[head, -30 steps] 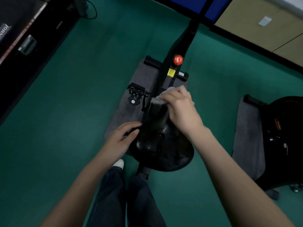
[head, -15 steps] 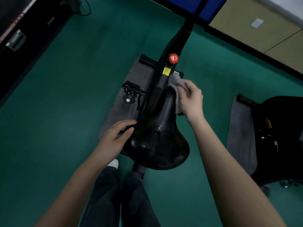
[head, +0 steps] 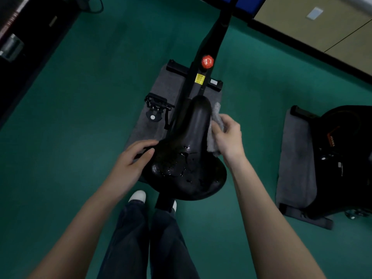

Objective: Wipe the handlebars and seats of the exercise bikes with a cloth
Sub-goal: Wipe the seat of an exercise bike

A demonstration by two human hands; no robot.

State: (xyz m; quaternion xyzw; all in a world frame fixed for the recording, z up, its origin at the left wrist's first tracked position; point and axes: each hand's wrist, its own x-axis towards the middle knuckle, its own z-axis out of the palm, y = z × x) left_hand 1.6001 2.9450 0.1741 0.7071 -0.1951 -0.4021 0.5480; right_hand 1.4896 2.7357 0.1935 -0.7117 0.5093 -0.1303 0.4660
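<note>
The right hand grips the cloth against the seat's right side; wet drops lie leftward, by the open left hand.

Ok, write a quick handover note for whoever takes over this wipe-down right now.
Left hand: bare, resting on the left edge of the seat, steadying it.
Right hand: gripping the cloth, pressed against the right side of the seat's narrow front.
Done: nothing clearly finished; the narrow front looks smooth.
Left: droplets sit on the wide rear of the seat, so wipe that. The handlebars are out of view. A second bike stands to the right, untouched as far as can be seen.
</note>
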